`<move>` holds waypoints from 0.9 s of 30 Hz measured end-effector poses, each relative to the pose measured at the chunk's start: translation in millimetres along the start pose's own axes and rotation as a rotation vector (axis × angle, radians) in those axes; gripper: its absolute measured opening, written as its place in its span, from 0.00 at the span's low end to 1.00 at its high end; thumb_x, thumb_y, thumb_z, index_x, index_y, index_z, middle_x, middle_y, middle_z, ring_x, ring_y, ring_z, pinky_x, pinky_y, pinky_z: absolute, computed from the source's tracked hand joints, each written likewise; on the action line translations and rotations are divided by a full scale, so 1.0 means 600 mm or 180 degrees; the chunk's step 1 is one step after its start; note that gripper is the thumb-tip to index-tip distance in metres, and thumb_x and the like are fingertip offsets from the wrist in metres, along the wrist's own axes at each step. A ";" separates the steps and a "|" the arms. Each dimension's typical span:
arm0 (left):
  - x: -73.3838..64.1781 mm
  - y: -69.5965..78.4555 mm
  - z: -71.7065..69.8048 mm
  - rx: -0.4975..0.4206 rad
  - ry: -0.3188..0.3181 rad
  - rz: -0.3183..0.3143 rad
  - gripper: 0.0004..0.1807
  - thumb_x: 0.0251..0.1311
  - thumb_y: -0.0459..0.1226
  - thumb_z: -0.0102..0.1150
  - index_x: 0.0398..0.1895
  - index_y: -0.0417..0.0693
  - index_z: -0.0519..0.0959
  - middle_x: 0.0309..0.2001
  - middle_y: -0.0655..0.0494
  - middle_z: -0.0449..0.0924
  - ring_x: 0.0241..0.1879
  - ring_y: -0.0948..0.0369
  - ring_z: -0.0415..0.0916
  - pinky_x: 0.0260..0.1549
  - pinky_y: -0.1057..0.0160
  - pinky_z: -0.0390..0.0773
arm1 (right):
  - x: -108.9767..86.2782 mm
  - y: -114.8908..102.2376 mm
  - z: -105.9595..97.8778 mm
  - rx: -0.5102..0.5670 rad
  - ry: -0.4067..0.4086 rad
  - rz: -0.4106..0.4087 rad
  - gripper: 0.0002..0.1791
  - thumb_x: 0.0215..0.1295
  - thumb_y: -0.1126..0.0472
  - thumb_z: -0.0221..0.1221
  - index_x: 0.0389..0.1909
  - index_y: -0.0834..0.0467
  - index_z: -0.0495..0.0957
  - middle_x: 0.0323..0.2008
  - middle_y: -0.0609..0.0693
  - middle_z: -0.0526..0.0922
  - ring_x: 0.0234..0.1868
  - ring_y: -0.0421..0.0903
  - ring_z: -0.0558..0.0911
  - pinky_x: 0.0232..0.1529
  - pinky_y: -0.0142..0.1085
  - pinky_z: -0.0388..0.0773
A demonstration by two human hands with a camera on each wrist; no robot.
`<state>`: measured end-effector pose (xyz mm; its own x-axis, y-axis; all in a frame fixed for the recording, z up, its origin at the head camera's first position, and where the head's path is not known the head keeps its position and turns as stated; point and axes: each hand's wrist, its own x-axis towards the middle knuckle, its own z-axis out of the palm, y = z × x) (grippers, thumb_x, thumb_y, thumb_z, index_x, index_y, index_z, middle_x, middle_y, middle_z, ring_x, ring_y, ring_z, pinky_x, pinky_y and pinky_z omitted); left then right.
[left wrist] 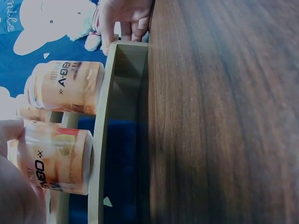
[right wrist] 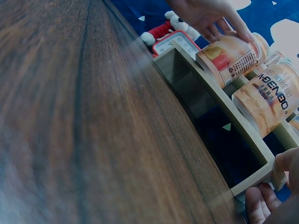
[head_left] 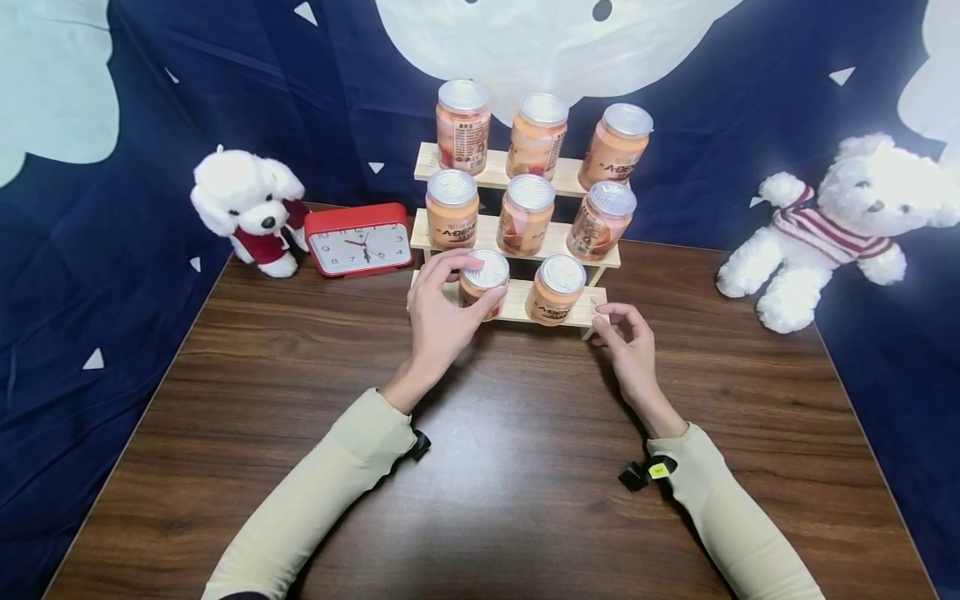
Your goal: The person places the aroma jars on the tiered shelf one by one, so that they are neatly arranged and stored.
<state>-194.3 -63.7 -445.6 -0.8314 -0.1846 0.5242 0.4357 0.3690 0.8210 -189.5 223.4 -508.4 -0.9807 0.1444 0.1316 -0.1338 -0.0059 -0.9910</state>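
On the bottom step of a three-tier wooden stand point(head_left: 517, 310), my left hand point(head_left: 438, 321) grips a fruit jar point(head_left: 491, 271) with a silver lid, thumb on one side and fingers on the other. The left wrist view shows that jar point(left wrist: 60, 156) upright, its base at the step's board. Beside it to the right stands a second jar point(head_left: 556, 292) with an orange label. My right hand point(head_left: 630, 350) holds the right end of the bottom step; in the right wrist view its thumb and curled fingers point(right wrist: 254, 203) are around the end board point(right wrist: 252, 179).
Three jars point(head_left: 526, 217) stand on the middle tier and three more point(head_left: 537, 137) on the top one. A red alarm clock point(head_left: 360, 242) and a white plush dog point(head_left: 255, 208) are left of the stand. A plush bear point(head_left: 825, 233) sits right, on the wooden table point(head_left: 510, 500).
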 end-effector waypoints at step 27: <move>0.002 -0.009 -0.008 0.0123 -0.0090 0.0215 0.23 0.58 0.44 0.87 0.52 0.45 0.88 0.64 0.47 0.82 0.68 0.53 0.77 0.69 0.51 0.73 | 0.003 0.004 0.002 0.0049 0.0005 -0.0081 0.15 0.75 0.76 0.64 0.56 0.80 0.76 0.36 0.47 0.81 0.31 0.40 0.83 0.34 0.29 0.87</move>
<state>-196.2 -70.7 -448.3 -0.8101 -0.1325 0.5712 0.4780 0.4148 0.7742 -191.6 222.2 -510.2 -0.9768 0.1461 0.1567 -0.1609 -0.0173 -0.9868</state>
